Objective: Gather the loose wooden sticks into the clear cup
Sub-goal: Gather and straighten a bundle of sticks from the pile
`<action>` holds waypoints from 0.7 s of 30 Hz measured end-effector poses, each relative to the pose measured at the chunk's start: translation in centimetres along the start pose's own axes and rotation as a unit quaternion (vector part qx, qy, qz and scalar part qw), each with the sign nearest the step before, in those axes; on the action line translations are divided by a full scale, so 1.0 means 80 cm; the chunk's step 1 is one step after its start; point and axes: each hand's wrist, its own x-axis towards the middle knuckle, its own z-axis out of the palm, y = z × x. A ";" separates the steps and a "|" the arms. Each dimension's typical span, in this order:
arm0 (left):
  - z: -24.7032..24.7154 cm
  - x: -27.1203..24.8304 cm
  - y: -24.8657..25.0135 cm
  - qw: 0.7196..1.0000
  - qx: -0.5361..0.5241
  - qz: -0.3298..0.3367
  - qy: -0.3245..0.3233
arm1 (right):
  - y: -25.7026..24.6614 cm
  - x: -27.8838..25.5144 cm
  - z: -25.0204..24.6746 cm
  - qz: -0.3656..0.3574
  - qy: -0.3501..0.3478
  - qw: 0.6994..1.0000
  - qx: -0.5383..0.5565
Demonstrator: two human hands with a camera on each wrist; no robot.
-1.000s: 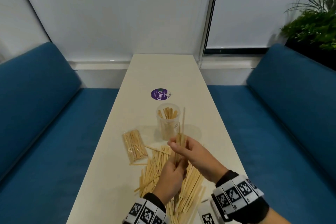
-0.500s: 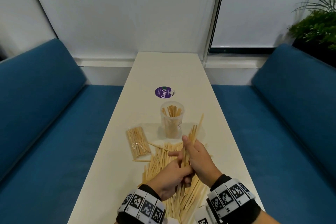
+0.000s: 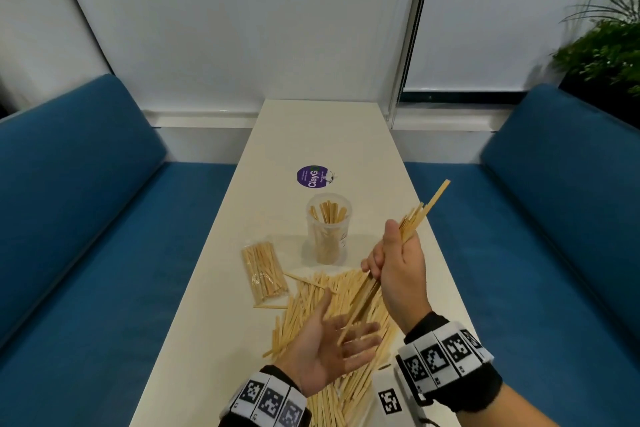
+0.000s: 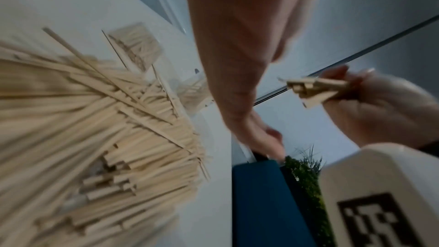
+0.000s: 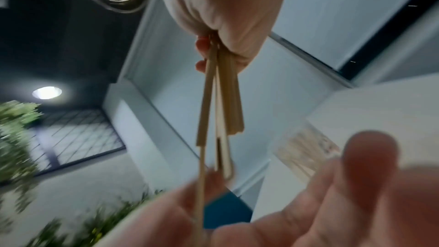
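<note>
sticks in right hand grip

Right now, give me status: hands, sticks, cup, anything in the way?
Right hand grips a bundle of sticks, raised beside the clear cup. Left hand open above the loose pile. Cup upright, partly filled, its mouth unblocked.

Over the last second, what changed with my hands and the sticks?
The left hand let go of the bundle of thin wooden sticks and opened, palm up. The right hand kept gripping it, tilting it right. The clear plastic cup stayed put.
</note>
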 end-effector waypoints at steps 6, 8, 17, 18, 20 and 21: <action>0.010 0.002 0.016 0.984 -0.168 0.047 -0.031 | 0.008 -0.026 0.025 -0.074 -0.058 0.995 -0.039; 0.009 0.001 0.017 0.989 -0.136 0.066 -0.011 | 0.012 -0.032 0.025 -0.061 -0.066 0.996 -0.018; 0.033 -0.014 0.016 0.996 -0.052 0.071 0.005 | 0.023 -0.043 0.028 -0.024 -0.046 0.995 -0.081; 0.032 -0.014 0.016 0.997 -0.047 0.066 0.003 | 0.022 -0.041 0.026 -0.019 -0.050 0.994 -0.095; 0.026 -0.014 0.017 0.998 -0.036 0.058 -0.006 | 0.019 -0.034 0.020 -0.016 -0.044 0.991 -0.127; 0.022 -0.016 0.018 0.998 -0.013 0.062 -0.015 | 0.017 -0.029 0.016 -0.014 -0.037 0.990 -0.136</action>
